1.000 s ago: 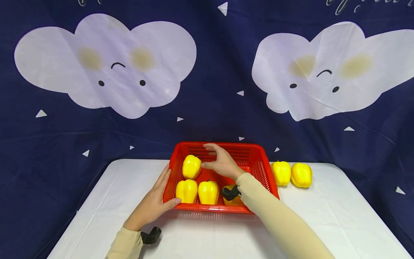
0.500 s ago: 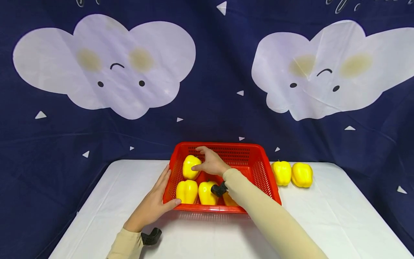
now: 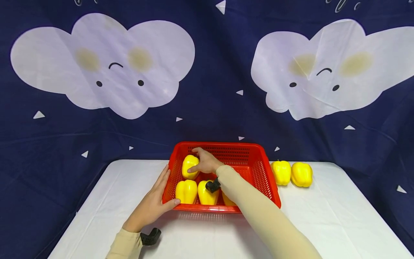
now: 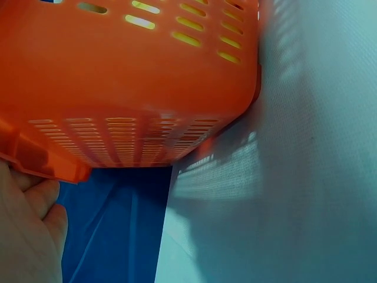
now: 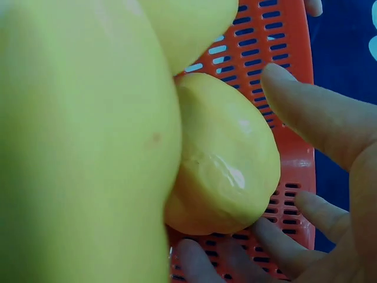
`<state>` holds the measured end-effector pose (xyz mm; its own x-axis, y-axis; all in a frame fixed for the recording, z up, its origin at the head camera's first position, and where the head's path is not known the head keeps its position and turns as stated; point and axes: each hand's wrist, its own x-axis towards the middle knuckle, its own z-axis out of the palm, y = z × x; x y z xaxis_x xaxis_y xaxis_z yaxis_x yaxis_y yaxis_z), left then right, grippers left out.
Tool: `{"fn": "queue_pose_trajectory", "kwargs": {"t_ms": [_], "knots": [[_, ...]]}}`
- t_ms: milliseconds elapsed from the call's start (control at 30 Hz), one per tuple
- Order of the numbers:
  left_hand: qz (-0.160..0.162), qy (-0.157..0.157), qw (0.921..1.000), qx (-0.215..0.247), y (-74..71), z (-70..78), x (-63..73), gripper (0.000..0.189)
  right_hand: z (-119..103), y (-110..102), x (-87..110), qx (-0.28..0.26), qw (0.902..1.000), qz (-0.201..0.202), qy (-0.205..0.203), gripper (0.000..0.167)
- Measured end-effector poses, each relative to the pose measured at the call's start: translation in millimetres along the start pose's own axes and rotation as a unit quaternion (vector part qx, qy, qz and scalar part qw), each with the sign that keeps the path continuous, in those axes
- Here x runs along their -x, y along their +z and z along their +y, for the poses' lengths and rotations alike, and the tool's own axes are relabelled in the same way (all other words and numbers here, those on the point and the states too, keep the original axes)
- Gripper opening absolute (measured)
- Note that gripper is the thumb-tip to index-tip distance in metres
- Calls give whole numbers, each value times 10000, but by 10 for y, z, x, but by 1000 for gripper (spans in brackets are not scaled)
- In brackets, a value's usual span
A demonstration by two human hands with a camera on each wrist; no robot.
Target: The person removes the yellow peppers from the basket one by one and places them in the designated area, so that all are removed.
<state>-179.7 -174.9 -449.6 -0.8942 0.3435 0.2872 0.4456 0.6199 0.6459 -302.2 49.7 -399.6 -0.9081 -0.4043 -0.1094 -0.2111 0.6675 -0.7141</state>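
head view: a red basket (image 3: 223,144) stands on a white table (image 3: 330,216); the left hand (image 3: 152,205) grips its near left corner, thumb over the front rim and fingers along the outer side wall; the right hand (image 3: 207,162) reaches inside, thumb and fingers spread wide about the rear pepper (image 3: 189,167), which lies in the back left part of the basket; in front, along the near wall, sit the corner pepper (image 3: 186,191), the middle pepper (image 3: 205,194) and a partly hidden pepper (image 3: 228,200) beneath the right forearm's beige sleeve (image 3: 258,212); to the right of the basket two loose peppers (image 3: 291,174) rest side by side on the table; behind hangs a dark blue cloth (image 3: 223,118) printed with pale clouds and small triangles.

left wrist view: the slotted orange-red wall of the basket fills the upper left; the left hand's fingers bend in under its projecting rim, their tips hidden.

right wrist view: the right hand's thumb and fingers form a wide, loose span around one side of a yellow pepper; firm contact cannot be told; a large blurred yellow shape (image 5: 88,153) covers the left side.
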Motion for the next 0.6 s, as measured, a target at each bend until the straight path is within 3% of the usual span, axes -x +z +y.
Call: {"fn": "queue_pose_trajectory", "kwargs": {"t_ms": [167, 600], "knots": [[1, -3, 10000, -10, -7, -1, -7, 98, -19, -5, -24, 36, 9996, -237, 125, 89], [22, 71, 10000, -40, -8, -9, -10, 97, -128, 52, -40, 714, 9963, -351, 321, 92]]}}
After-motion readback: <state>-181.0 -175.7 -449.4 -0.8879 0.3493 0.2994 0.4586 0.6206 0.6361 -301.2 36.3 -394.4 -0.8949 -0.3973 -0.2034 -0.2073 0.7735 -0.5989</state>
